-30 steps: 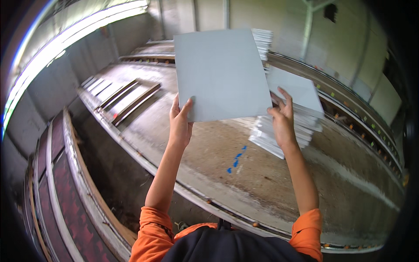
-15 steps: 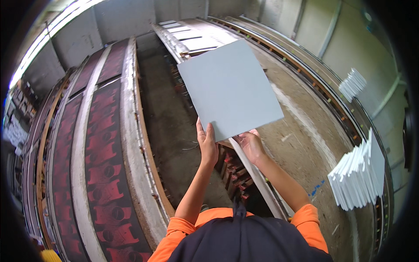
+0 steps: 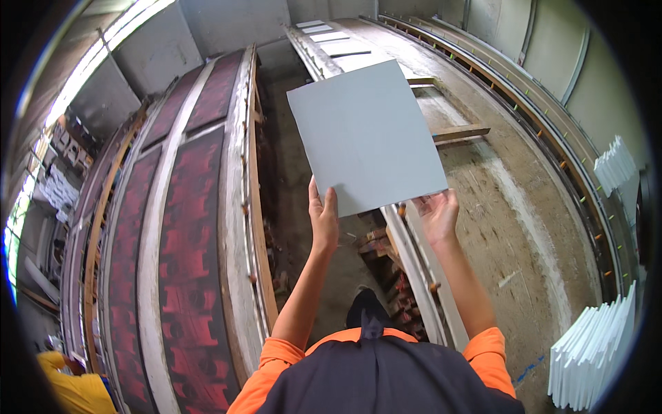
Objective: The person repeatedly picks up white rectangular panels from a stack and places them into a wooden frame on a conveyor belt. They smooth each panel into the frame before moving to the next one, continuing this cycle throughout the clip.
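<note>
A square, pale grey sheet [image 3: 369,138], smooth and stiff-looking, is held up in front of me, tilted a little. My left hand [image 3: 323,215] grips its lower left corner, thumb on the near face and fingers behind. At the lower right corner, my right hand [image 3: 439,215] holds the bottom edge, palm turned up; some fingertips are hidden by the sheet. Behind the sheet lies the long right-hand table [image 3: 507,255], with a wooden frame [image 3: 460,133] on it that is partly covered from sight.
On the left runs a long table [image 3: 148,276] bearing dark red patterned panels [image 3: 196,276]. A narrow aisle [image 3: 283,138] separates the tables. White sheets stand in a bundle [image 3: 592,348] at the right, another bundle [image 3: 616,165] beyond. A person in yellow [image 3: 76,386] is at lower left.
My right hand has shifted from the middle of the sheet's bottom edge to its lower right corner. The view has moved along the aisle; the wooden frame and more of the person in yellow now show.
</note>
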{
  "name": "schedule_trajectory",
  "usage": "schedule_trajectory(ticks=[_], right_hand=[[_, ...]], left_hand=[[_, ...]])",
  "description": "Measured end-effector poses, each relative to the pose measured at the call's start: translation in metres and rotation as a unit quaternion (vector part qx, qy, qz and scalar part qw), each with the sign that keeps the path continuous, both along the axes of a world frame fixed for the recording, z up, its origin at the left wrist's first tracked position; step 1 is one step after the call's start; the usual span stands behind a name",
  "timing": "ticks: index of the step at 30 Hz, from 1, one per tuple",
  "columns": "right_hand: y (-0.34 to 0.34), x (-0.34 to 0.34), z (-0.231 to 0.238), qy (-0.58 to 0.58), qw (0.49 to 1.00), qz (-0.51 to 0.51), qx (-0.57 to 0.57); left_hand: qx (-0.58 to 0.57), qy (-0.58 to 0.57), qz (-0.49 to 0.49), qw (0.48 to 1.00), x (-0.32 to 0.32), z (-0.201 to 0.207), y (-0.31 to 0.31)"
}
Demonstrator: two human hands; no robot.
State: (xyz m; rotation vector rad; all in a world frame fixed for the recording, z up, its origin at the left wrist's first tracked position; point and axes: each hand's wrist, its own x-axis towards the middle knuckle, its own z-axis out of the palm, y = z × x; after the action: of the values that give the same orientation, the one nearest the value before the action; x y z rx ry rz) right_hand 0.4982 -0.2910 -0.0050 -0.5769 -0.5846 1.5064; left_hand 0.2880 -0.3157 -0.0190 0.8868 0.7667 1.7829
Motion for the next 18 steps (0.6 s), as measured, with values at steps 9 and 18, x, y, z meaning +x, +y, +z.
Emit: schedule_trajectory(ticks=[9, 18], right_hand=[[0.122, 0.059, 0.009, -0.25, 0.966, -0.065, 0.028], [0.21, 0.063, 0.004, -0.327, 0.925, -0.194, -0.001]], left_hand=[[0.009, 0.197, -0.012, 0.98, 0.021, 0.011, 0.147], [0.012, 0.279, -0.106, 0.954, 0.03, 0.009, 0.275]])
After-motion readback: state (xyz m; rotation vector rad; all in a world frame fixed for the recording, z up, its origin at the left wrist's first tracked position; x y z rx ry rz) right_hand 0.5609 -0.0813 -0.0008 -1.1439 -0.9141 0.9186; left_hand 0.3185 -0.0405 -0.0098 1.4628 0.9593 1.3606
